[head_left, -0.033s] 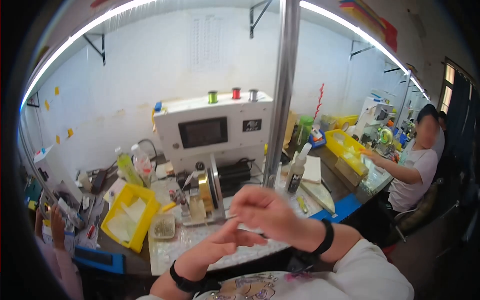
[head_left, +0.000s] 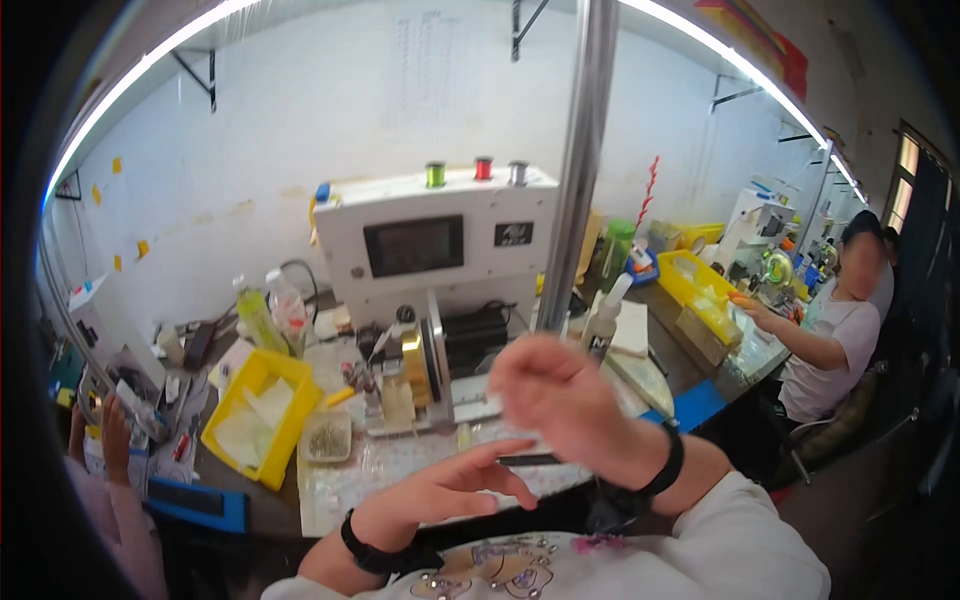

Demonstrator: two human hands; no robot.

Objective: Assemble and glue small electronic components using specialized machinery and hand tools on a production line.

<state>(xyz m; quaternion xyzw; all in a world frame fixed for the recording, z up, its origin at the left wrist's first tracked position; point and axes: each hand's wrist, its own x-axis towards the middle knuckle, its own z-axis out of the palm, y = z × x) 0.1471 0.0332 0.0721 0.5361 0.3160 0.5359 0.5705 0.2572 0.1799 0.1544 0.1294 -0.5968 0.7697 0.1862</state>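
Note:
My left hand (head_left: 452, 490) is over the near edge of the worktable, fingers stretched out and apart, with nothing seen in them. Above and to its right, my right hand (head_left: 555, 400) is smeared by motion. Its fingers look bent, and whether they hold anything cannot be made out. Both hands are in front of a white bench machine (head_left: 440, 240) with a dark screen and a brass-coloured wheel (head_left: 415, 368). A small clear dish (head_left: 327, 437) of tiny pieces sits left of the wheel. Wristbands circle both wrists.
Left of the dish stands a yellow bin (head_left: 262, 415) holding pale bags. Two bottles (head_left: 272, 315) are behind it. A metal post (head_left: 578, 170) rises beside the machine, near a spray bottle (head_left: 606, 315). One co-worker (head_left: 835, 325) sits at right; another's hands (head_left: 115, 440) show at left.
My hands have come apart, the right one moving up and to the right of the left. The view has shifted slightly. The co-worker at right still reaches toward the yellow bin there.

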